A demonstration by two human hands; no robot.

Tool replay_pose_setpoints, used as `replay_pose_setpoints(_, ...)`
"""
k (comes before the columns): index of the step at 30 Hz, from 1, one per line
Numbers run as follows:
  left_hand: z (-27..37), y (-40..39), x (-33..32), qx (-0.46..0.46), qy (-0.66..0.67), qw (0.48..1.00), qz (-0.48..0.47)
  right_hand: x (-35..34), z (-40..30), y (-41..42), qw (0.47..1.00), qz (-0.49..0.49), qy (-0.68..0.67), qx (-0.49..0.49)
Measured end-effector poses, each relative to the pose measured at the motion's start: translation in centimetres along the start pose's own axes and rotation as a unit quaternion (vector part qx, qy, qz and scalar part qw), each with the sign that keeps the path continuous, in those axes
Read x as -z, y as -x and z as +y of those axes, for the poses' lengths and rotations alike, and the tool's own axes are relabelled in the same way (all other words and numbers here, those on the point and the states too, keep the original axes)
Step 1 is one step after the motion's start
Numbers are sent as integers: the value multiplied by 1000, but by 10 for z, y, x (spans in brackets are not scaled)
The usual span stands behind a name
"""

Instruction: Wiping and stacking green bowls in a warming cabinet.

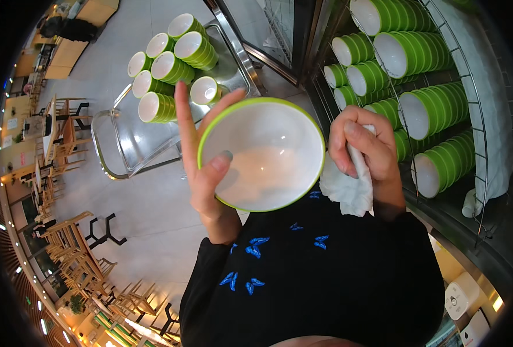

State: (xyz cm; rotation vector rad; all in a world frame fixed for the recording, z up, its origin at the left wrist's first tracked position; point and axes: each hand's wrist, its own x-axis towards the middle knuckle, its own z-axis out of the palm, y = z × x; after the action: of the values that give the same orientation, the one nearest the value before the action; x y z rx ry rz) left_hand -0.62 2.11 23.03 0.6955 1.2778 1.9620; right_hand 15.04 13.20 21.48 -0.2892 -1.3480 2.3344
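Observation:
A white bowl with a green rim (265, 156) is in my left hand (209, 173), its inside facing the camera. The left thumb lies over the rim onto the inner wall, and two fingers stick up beside it. My right hand (362, 145), just right of the bowl, grips a crumpled white cloth (347, 186) that hangs down near the rim. Beyond the left hand, several stacks of green and white bowls (165, 67) lie tilted on a metal trolley (141, 141). A smaller bowl or cup (205, 91) rests near them.
At right, an open cabinet holds wire racks (477, 117) with several rows of nested green bowls (434, 110). Its glass door (274, 32) stands open beyond the trolley's edge. Wooden chairs and tables (74, 247) stand at left. A wall-mounted dispenser (461, 296) is at lower right.

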Motion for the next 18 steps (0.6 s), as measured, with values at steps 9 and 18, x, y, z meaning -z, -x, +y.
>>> replay_pose_setpoints(9,3,-5,2,-53,-40,998,12,-3,0,0,999,11,31,-19)
replay_pose_setpoints(18,3,-4,11,-59,-48,997,34,2,10,-2,998,23,55,2)
